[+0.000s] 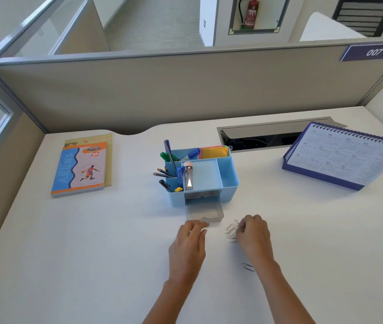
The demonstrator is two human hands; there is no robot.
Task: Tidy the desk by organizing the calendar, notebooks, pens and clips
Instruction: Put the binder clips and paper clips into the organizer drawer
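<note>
Lowest in the frame, a lone clip [247, 267] lies flat on the white desk [92, 253], just beside the right forearm. Above it, at lower centre, the right hand [253, 232] has its fingers curled inward, pinching a small cluster of paper clips [231, 230] against the desk. To its left, the left hand [190, 242] has its fingers close together and bent, with the tips at the front lip of the clear grey drawer [204, 212]. Whether they pinch the lip or only touch it cannot be told. The drawer stands open at the foot of the blue organizer [229, 181] at mid-frame, which already holds the pens [169, 160]. The notebooks [80, 167] are stacked at the left of the frame and the calendar [347, 155] stands at the right, so the clips look like the last loose items. They are thin bent wire, very light, stiff and slick, and they lie flush on a smooth top, so they probably resist a straight pinch from above. It would likely work better to rake them together, tip one edge up with a nail or fingertip, and nip them across the loops. A loose bunch tends to tangle and shed a clip, so the carry to the drawer should be low and short. The drawer is light plastic and may slide, so it needs bracing at its front lip.
</note>
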